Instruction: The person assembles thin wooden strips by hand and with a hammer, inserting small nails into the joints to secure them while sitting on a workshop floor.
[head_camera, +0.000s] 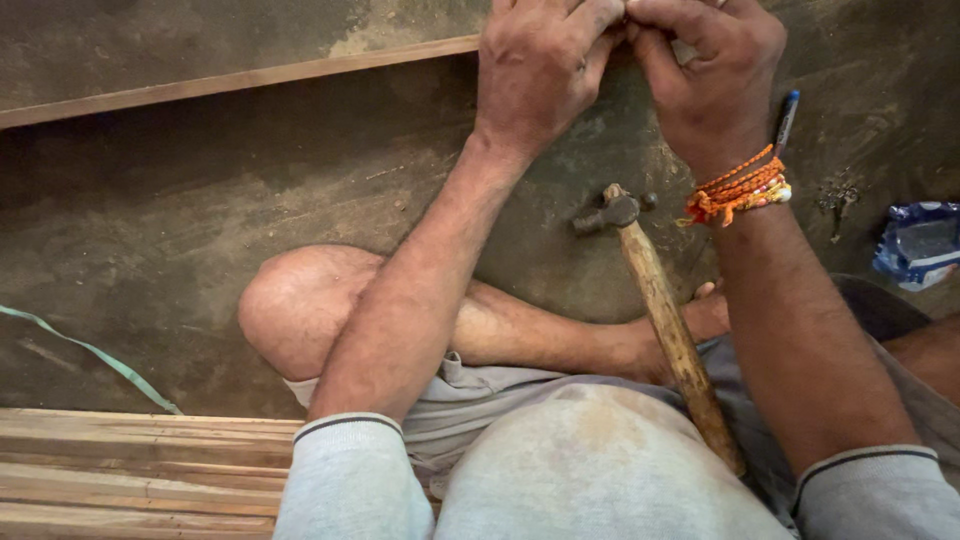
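Between the two hands, at the top edge of the view, the fingertips meet and pinch together over something too small and too hidden to make out. The left hand (540, 70) is curled, its fingers bent inward toward the right hand (705, 70), whose fingers are likewise bunched and pressed against the left ones; what they hold cannot be told. Behind both hands runs a long wooden strip (230, 80), lying slantwise on the dusty floor (200, 230) and passing under the left knuckles. On the right wrist sits a bundle of orange thread bracelets (740, 188), and just beyond that wrist a blue pen (786, 120) lies on the floor. Below the hands, between the forearms, a hammer (660, 310) rests untouched, its metal head toward the hands and its wooden handle leaning back over the person's lap. Under the left forearm a bare knee (300, 305) is folded. Well off to the right of the right arm lies a crumpled blue and clear plastic packet (920, 245). Near the left elbow are stacked wooden slats (130, 470), with a green strap (90, 355) trailing across the floor above them.
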